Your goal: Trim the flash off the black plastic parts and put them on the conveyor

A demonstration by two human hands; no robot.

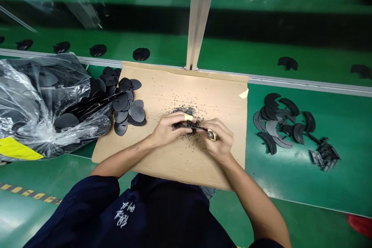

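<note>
Left hand (166,128) is holding a black part (190,124) over cardboard (223,97), right hand (220,139) is gripping seemingly a cutter (210,135); crumbs (186,110) are suggesting work underway, this part likely unfinished, discs (136,113) lying piled at left.

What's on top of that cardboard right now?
Tiny black bits, thickest near the middle, are scattered over the cardboard. Black discs overlap at its left; a pale scrap sits upper right. Whatever the left hand and right hand cover is hidden.
</note>
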